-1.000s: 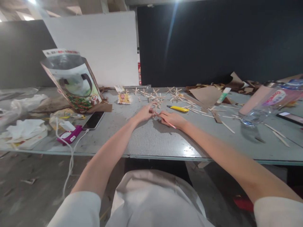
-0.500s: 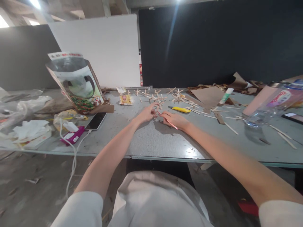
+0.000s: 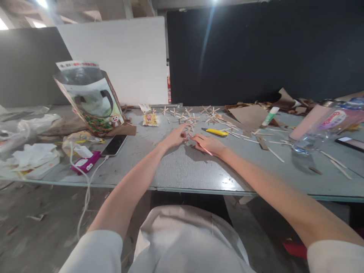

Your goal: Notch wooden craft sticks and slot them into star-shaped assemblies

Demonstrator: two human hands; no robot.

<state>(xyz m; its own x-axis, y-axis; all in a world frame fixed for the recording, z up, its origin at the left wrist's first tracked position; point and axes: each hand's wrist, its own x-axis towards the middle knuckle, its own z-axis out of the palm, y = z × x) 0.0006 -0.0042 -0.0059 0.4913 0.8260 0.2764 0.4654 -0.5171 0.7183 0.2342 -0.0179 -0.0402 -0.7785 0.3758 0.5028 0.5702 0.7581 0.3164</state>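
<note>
Red pencil (image 3: 205, 149) at mid-surface (image 3: 176, 170), slanting across the right hand (image 3: 216, 145) and held in a closed grip, far end up among the fingertips, near end toward the wrist. Left hand (image 3: 173, 138) just beside, fingers curled, thumb and forefinger bent toward the same spot; cannot tell whether gripping something small or merely bracing, nor whether touching the pencil. Step in hand, by the look of it: fine fingertip work at the pencil's far end. Next move likely to call for a light, even hold, without crowding that end. Hard to make out: the tip itself, and anything lying beneath the fingers. Off right, a phone (image 3: 351, 143), cut off at the edge. Just beyond the right hand, a yellow utility knife (image 3: 216, 132); blade out or in, too small to tell. To its right, loose wooden sticks (image 3: 275, 154). Farther back, crossed-stick stars (image 3: 205, 110), overlapping too much to count, the nearest blending with the left fingertips.
</note>
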